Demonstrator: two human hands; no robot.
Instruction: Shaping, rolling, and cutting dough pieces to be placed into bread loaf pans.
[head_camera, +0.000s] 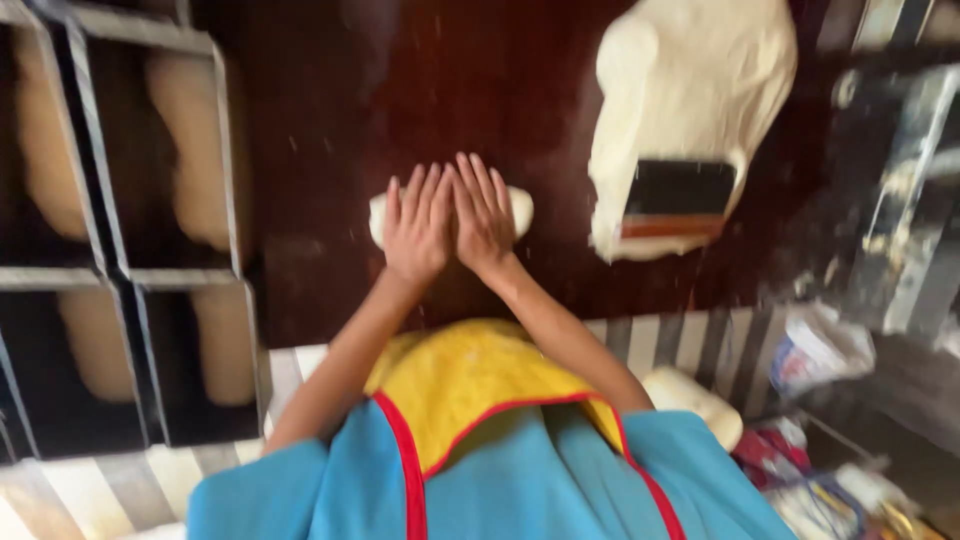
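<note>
Soft white dough is what both hands press on. The small dough piece (450, 212) lies on the dark brown table (330, 120), near the middle of the picture. The left hand (417, 228) lies flat on its left part, with the fingers straight and close together, pointing to the far side. The right hand (483, 215) lies flat on its right part in the same way. Both hands are spread open and grip nothing; they only rest on top of the dough, side by side and touching each other. A bit of dough peeks out at the left of the left hand and at the right of the right hand. To the far right sits a big lump of dough (690, 90), much larger than the small piece and well apart from it. A dark scraper (678, 198) with a brown handle edge rests on the near part of the big lump. On the left stand black baking tins (130, 270) with metal rims, and each tin has a long pale loaf of dough (190, 145) in it. At the near edge the person wears a blue apron (500, 470) with red trim over a yellow top (475, 375). The picture is blurry, so small things on the right side of the table cannot be told.
</note>
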